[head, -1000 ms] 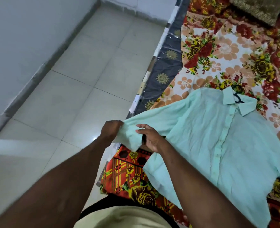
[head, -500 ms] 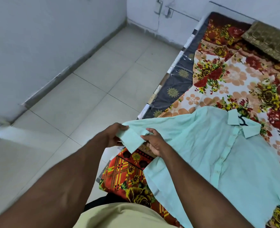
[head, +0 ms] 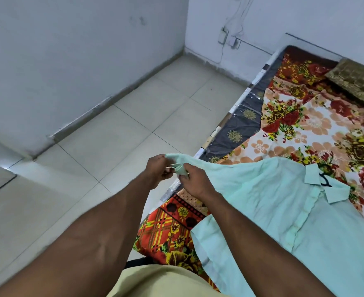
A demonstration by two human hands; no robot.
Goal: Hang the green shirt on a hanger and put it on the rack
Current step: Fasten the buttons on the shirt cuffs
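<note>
Since a moment ago, both hands have bunched the sleeve cuff of the pale green thin cotton shirt (head: 283,211); left hand (head: 157,168) and right hand (head: 195,181) pinch it closed; shirt lies on floral bedsheet (head: 315,125), lower hem cut off; black hanger (head: 324,182) mostly hidden under collar.

view: head, single | looks forward-down | near: forearms, hands close | right: bed (head: 305,129) | left/far: floor (head: 112,136), wall corner

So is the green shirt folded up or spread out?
Mostly spread out. The shirt lies flat on the bed, collar open; only the cuff is bunched between both hands.
</note>
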